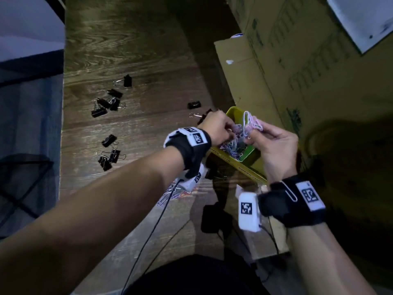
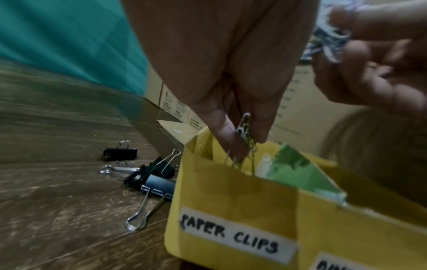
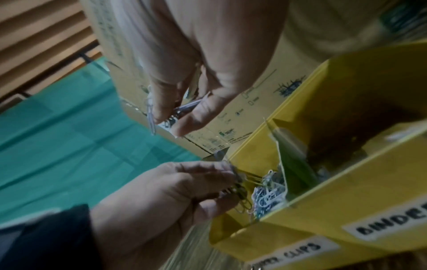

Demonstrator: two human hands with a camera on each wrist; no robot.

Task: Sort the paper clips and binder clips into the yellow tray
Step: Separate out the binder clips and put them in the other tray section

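Observation:
Both hands hover over the yellow tray (image 1: 244,168), above the compartment labelled "PAPER CLIPS" (image 2: 231,235). My left hand (image 1: 228,127) pinches a hanging bunch of paper clips (image 2: 245,131) just above that compartment. My right hand (image 1: 254,133) holds a tangle of pale paper clips (image 1: 252,122) close beside it. The compartment holds a heap of paper clips (image 3: 268,193). A green divider (image 3: 298,175) separates it from the darker "BINDER" compartment (image 3: 351,127). Black binder clips (image 1: 109,101) lie scattered on the wooden table, with two more (image 2: 150,178) against the tray's left side.
Cardboard boxes (image 1: 297,71) stand right behind the tray. More paper clips (image 1: 170,193) lie on the table under my left wrist. One paper clip (image 1: 288,191) is caught on my right wrist strap. The table's left edge (image 1: 62,124) drops off to the floor.

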